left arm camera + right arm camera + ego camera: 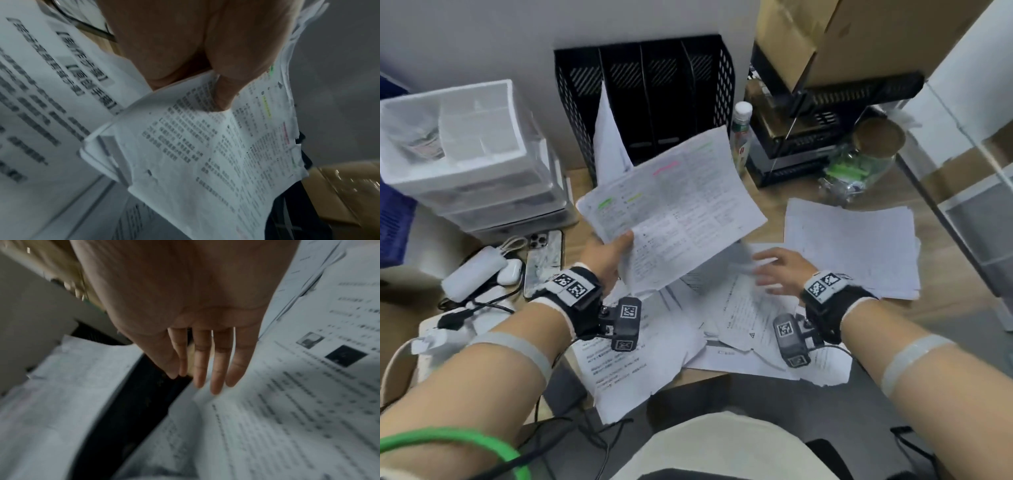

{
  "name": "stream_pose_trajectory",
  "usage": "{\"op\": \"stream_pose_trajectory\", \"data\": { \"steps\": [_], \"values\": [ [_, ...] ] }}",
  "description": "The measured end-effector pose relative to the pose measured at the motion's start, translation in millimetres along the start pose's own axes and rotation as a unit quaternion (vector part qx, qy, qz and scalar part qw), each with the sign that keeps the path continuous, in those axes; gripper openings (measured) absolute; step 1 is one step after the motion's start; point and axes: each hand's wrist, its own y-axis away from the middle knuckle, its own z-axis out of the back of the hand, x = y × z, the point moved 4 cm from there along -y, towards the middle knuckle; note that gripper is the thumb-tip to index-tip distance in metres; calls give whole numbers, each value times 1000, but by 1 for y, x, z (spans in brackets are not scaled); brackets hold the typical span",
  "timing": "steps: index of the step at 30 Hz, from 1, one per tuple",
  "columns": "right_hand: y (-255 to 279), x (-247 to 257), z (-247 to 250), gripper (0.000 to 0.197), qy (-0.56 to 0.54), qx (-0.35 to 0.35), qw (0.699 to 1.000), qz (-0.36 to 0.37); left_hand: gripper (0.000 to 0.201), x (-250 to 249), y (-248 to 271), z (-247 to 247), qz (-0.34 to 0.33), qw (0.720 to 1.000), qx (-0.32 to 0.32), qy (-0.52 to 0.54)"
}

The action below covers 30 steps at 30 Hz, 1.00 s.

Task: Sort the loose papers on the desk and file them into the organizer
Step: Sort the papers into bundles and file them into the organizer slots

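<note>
My left hand holds a small sheaf of printed papers with green, yellow and pink highlighter marks, lifted above the desk. In the left wrist view the thumb presses on the top sheet of the sheaf. My right hand is open with straight fingers, palm down just above the loose printed papers spread on the desk. A black mesh organizer with several upright slots stands at the back; one white sheet leans in its left slot.
A neat paper stack lies to the right. White plastic drawers stand at the left, with a phone, a charger and cables beside them. A bottle, a glass jar and a cardboard box crowd the back right.
</note>
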Motion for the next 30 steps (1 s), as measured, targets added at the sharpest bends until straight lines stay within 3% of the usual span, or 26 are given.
{"op": "stream_pose_trajectory", "data": {
  "steps": [2,5,11,13,15,19,23,26,28,30],
  "values": [
    [-4,-16,-11,21,123,8,992,18,30,-3,-1,23,-13,1000,-21,12],
    [-12,-29,-38,28,294,11,953,68,44,0,-3,58,1,996,-80,35],
    [-29,-38,-85,36,429,31,899,77,56,4,-6,121,-1,982,-185,40],
    [-31,-34,-89,36,422,34,902,84,61,2,-2,131,2,980,-196,15],
    [-35,-27,-93,38,409,37,906,99,54,2,5,141,21,977,-210,-21],
    [-47,-2,-99,37,364,12,922,129,25,11,19,145,66,982,-171,-48],
    [-69,22,-104,40,325,-15,935,139,22,31,32,132,135,971,-102,-171],
    [-85,38,-112,48,377,6,918,127,21,51,34,127,162,932,-88,-314],
    [-94,45,-119,52,412,33,903,114,21,60,32,128,171,893,-42,-414],
    [-102,52,-126,58,468,55,875,110,40,72,26,131,175,867,2,-467]
  ]
}}
